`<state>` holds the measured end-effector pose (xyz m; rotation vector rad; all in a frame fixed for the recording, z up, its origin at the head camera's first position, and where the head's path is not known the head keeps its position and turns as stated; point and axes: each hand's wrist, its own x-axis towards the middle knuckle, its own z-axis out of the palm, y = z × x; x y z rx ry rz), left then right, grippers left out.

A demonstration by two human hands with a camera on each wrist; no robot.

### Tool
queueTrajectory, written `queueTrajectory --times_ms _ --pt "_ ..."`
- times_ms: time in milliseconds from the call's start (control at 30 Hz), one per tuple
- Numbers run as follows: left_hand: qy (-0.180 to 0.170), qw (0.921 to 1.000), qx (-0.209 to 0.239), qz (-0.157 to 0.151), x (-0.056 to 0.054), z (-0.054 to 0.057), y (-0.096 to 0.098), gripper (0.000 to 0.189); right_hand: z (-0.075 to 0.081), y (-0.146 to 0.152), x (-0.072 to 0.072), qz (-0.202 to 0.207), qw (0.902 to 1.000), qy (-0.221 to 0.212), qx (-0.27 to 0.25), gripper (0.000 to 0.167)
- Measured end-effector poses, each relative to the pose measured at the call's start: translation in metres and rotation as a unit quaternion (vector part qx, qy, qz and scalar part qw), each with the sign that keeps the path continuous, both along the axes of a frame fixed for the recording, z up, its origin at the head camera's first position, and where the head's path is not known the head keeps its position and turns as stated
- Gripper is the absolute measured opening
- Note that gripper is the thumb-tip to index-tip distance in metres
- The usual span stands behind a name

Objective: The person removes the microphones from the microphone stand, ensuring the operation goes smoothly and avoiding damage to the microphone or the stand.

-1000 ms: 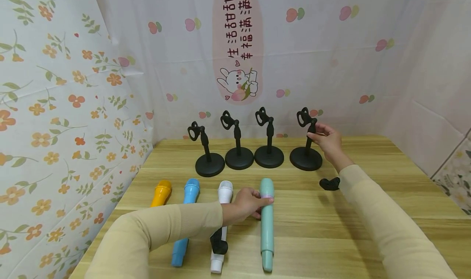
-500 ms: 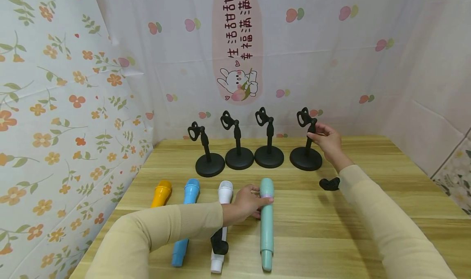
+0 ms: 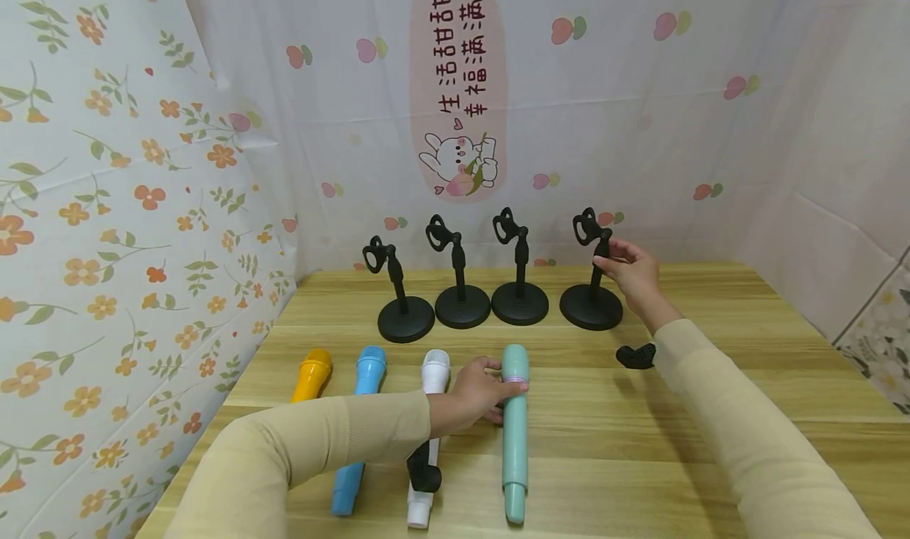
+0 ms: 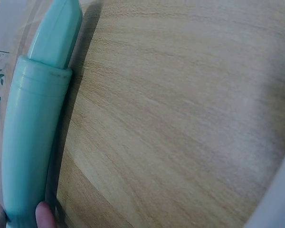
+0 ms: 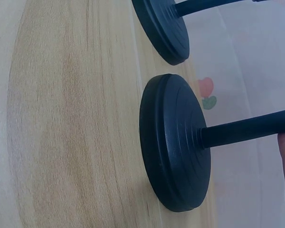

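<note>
My left hand (image 3: 478, 395) pinches the mint-green microphone (image 3: 515, 444) just below its head, thumb on one side and fingers on the other. That microphone lies lengthwise on the table, and its stepped tail end shows large in the left wrist view. At the back right, my right hand (image 3: 633, 274) grips the post of a black microphone stand (image 3: 592, 307), below its clip. The stand is upright, its round base (image 5: 175, 142) seen close in the right wrist view. Only a fingertip of the right hand appears there.
Three more black stands, left (image 3: 405, 319), middle (image 3: 462, 306) and right (image 3: 520, 303), line the back. Orange (image 3: 311, 375), blue (image 3: 370, 371) and white (image 3: 435, 371) microphones lie left, partly under my left sleeve. Black wrist-camera pieces (image 3: 637, 356) show by the sleeves. A patterned cloth (image 3: 640, 128) hangs behind.
</note>
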<state>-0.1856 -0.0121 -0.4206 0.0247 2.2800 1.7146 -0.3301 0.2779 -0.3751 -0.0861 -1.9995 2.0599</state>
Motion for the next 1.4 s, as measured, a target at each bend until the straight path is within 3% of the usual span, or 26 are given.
queueTrajectory --times_ms 233,533,733,1133,1400 --pt "-0.004 1.0 -0.004 0.002 0.0 0.001 0.0 0.056 -0.001 -0.001 -0.001 0.003 0.9999 0.005 -0.016 0.033" --pt "-0.011 0.9999 0.0 0.007 -0.001 0.003 -0.004 0.062 -0.002 0.0 -0.002 -0.009 0.9999 0.007 0.006 0.03" --pt "-0.015 0.9998 0.01 0.011 -0.003 0.007 -0.007 0.063 -0.002 0.001 0.0 0.011 0.9997 0.022 -0.007 0.03" --pt "-0.017 0.9981 0.057 0.013 -0.006 0.017 -0.014 0.063 0.003 0.007 0.011 0.044 0.9979 0.032 -0.036 0.047" --pt "-0.003 0.9965 0.083 0.004 -0.009 0.028 -0.021 0.061 0.005 0.009 0.024 0.041 0.9987 0.017 -0.024 0.034"
